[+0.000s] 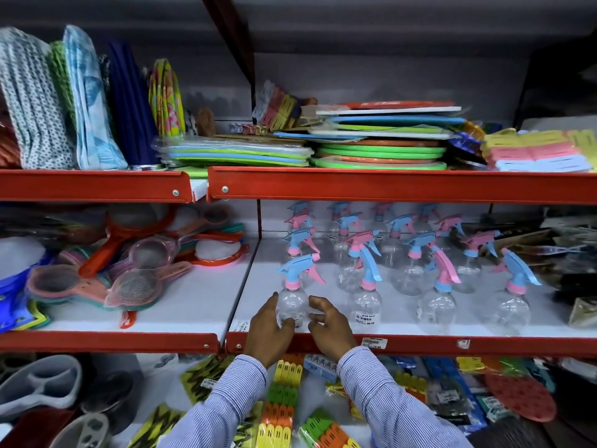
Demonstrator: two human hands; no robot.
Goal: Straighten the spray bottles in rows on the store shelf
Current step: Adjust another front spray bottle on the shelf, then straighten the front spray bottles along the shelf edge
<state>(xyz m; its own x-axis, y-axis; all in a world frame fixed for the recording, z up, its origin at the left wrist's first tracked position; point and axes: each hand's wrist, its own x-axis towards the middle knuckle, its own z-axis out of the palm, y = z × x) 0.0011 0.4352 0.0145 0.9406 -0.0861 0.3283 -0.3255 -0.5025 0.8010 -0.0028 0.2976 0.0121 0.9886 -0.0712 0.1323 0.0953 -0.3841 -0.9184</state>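
Several clear spray bottles with pink and blue trigger heads stand in loose rows on the white middle shelf (403, 328). The front-left spray bottle (292, 303) has a blue head and a pink collar. My left hand (269, 326) wraps its left side, thumb on the front. My right hand (328, 324) hovers at its right side with the fingers curled and apart, just off the plastic. Further front-row bottles stand at the middle (366, 302), the right (437, 305) and the far right (513, 303), their heads turned different ways.
A red rail (452, 345) with a price tag (374, 341) edges the shelf. Plastic strainers (139, 282) are heaped to the left, dark packets (571, 253) crowd the right. Stacked plates (381, 150) fill the shelf above; clothes pegs (284, 399) lie below.
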